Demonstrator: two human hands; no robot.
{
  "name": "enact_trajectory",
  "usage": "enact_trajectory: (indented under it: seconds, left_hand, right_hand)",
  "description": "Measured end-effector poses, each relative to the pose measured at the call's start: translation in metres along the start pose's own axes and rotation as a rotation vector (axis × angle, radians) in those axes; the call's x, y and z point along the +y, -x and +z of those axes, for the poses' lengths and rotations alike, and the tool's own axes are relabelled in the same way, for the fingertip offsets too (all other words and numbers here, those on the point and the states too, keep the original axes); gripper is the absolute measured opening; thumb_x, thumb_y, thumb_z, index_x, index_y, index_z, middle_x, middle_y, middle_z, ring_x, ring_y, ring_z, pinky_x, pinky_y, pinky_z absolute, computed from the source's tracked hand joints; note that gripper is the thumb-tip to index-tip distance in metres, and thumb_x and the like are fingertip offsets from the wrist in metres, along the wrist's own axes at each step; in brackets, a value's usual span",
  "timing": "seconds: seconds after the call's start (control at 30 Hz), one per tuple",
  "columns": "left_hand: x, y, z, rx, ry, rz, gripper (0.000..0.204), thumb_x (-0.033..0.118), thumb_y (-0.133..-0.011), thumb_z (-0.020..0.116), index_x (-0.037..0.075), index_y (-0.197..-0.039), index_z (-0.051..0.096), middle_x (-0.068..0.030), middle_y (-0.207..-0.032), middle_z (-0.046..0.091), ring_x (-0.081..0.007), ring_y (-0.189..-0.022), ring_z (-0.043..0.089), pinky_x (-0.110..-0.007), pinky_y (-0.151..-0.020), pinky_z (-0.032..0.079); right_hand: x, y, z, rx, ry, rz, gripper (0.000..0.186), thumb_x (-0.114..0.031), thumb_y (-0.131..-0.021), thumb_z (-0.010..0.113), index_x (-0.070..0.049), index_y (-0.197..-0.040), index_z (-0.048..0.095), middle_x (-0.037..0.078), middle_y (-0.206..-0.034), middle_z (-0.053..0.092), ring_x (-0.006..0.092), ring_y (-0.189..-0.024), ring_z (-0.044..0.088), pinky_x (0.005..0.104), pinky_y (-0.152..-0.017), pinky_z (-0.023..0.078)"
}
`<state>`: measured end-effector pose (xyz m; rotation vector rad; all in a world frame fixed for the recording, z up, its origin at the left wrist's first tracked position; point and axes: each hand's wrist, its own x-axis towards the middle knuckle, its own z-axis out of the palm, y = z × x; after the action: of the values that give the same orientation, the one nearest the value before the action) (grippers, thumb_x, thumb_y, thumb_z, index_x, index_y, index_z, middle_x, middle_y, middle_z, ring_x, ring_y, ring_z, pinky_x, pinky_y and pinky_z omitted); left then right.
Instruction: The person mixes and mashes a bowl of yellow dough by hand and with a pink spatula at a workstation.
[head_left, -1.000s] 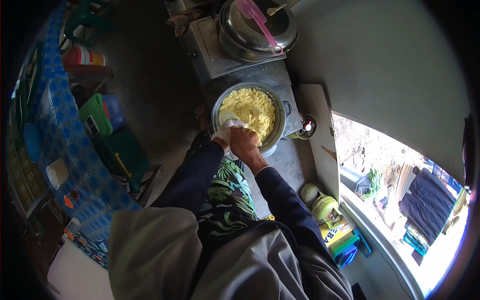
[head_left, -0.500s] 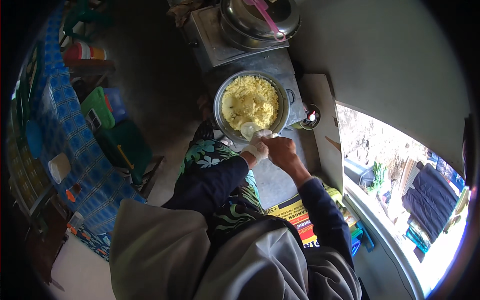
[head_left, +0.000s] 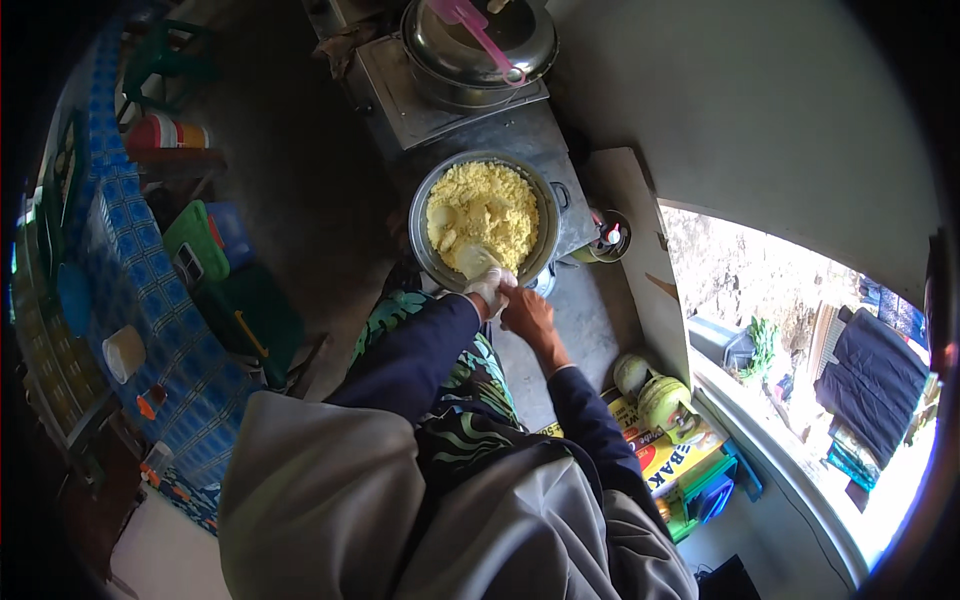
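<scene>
A large metal pot [head_left: 420, 236] full of crumbly yellow food [head_left: 495, 200] stands in front of me. My left hand [head_left: 488, 286], in a whitish translucent glove, is at the pot's near rim. Its fingers are closed round a pale, rounded, spoon-like scoop [head_left: 474, 261] whose head rests in the food by the near side. Right beside it, touching the gloved hand, is my bare right hand [head_left: 528, 314], fingers curled in. What the right fingers grip, whether handle or glove, is hidden.
Beyond the pot, a lidded steel pot [head_left: 475, 55] with a pink ladle [head_left: 480, 35] on top sits on a stove [head_left: 390, 75]. At left is a blue checkered table [head_left: 165, 310]. A green gas cylinder [head_left: 668, 405] and yellow printed sheet [head_left: 690, 450] lie at lower right, near a window.
The whole view has shifted, so the pots now appear further left and more of the gas cylinder shows. Both hands stay together at the near rim, the scoop still in the food.
</scene>
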<state>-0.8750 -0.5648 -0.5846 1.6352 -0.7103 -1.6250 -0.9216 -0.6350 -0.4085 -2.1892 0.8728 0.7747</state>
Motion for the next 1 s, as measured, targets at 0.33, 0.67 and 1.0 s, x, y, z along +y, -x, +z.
enact_trajectory:
  seconds: [0.33,0.67,1.0]
  left_hand:
    - [-0.044,0.015,-0.072,-0.037,0.229,-0.028,0.015,0.016,-0.076,0.053,0.007,-0.067,0.061,-0.0056,-0.063,0.059,-0.0207,-0.061,0.057,-0.032,-0.060,0.047]
    - [0.009,0.005,-0.038,0.107,0.767,0.138,0.024,0.025,-0.081,0.042,0.006,-0.076,0.056,-0.0072,-0.068,0.055,-0.0186,-0.057,0.051,-0.028,-0.058,0.046]
    - [0.002,0.004,-0.079,-0.084,0.178,-0.408,0.036,0.031,-0.082,0.039,0.004,-0.076,0.061,-0.0071,-0.065,0.060,-0.0200,-0.053,0.053,-0.034,-0.052,0.043]
  right_hand:
    - [-0.054,-0.026,0.031,0.084,-0.114,0.052,0.034,-0.015,-0.073,0.052,-0.007,-0.106,0.056,0.018,-0.083,0.063,0.0349,-0.080,0.061,0.0459,-0.067,0.048]
    - [-0.037,-0.022,-0.023,0.040,0.084,-0.092,0.037,-0.016,-0.073,0.055,-0.008,-0.109,0.055,0.015,-0.083,0.063,0.0306,-0.079,0.063,0.0432,-0.062,0.049]
    - [-0.058,-0.032,0.060,0.178,-0.464,0.395,0.066,-0.023,-0.066,0.061,-0.016,-0.129,0.043,0.021,-0.091,0.062,0.0355,-0.088,0.060,0.0439,-0.076,0.046]
